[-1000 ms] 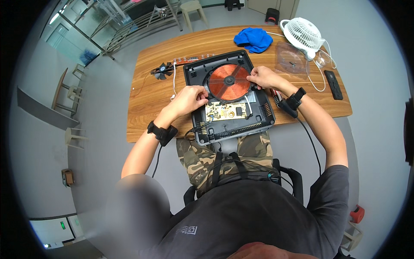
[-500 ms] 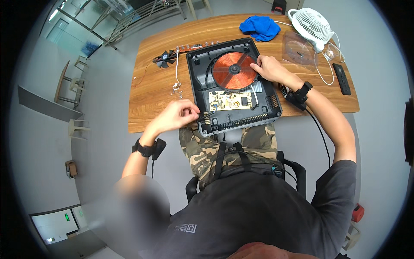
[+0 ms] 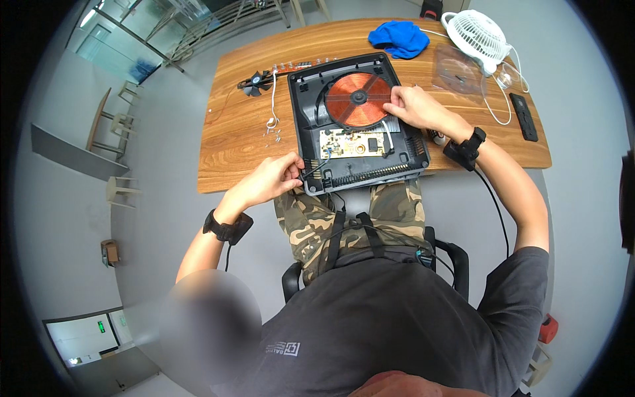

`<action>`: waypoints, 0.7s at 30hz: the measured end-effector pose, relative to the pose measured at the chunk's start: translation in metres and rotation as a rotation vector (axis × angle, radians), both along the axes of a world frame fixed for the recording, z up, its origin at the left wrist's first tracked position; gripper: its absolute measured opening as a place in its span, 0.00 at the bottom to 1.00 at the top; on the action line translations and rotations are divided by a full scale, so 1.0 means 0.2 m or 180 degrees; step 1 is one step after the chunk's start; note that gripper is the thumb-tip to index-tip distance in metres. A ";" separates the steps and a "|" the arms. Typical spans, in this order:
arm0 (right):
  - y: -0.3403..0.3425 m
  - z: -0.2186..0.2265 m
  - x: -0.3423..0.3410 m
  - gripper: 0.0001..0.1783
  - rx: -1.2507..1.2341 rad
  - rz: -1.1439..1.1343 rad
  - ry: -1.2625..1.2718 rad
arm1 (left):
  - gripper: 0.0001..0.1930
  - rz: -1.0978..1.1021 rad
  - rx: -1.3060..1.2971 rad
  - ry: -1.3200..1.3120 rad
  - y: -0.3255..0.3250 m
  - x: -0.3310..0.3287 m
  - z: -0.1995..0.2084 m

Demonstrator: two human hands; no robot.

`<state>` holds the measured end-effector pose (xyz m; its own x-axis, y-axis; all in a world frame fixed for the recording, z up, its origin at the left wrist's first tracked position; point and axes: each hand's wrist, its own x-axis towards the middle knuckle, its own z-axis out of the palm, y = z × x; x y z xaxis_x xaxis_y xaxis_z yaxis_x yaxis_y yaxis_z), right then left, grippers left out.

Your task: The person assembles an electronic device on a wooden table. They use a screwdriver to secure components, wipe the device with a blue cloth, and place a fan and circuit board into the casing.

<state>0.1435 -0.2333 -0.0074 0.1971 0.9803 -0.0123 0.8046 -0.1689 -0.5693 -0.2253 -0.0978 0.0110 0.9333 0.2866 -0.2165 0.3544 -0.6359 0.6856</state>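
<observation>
An opened induction cooker base (image 3: 307, 126), black and shallow, lies at the near edge of the table. Inside it, the round copper coil (image 3: 347, 109) sits at the back, with a pale circuit board (image 3: 347, 145) in front. With thumb and fingers closed, my left hand (image 3: 274, 177) pinches a black cord (image 3: 316, 171) at the base's near left corner. My right hand (image 3: 418, 107) grips the coil's right edge, thumb over the copper; the fingertips underneath are hidden.
Left of the base lie a small black fan (image 3: 255, 85), a white cable (image 3: 273, 106) and several screws (image 3: 272, 137). Beyond are a blue cloth (image 3: 399, 41), a white fan (image 3: 477, 38), a clear tray (image 3: 456, 71) and a long black part (image 3: 524, 118).
My left fingers have closed at the base's near left corner, onto the cord. The base sits slightly higher in the picture, as does the table. My right hand stays at the coil.
</observation>
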 end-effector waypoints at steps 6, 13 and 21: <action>-0.11 0.01 -0.11 0.20 -0.0125 0.0239 -0.0019 | 0.12 -0.0050 -0.0023 0.0032 -0.07 0.00 0.02; -0.10 -0.03 -0.11 0.18 0.0217 0.0433 -0.0236 | 0.13 0.0374 -0.0320 0.0124 -0.22 0.04 0.04; 0.03 0.07 -0.31 0.13 0.0221 0.1579 -0.0133 | 0.13 0.0559 -0.0600 0.0616 -0.33 0.13 0.03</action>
<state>0.0807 -0.2268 0.0063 -0.2940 0.9543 0.0544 0.8007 0.2770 -0.5311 -0.1992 -0.1638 0.0179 0.8094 0.3777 -0.4498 0.5828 -0.4216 0.6947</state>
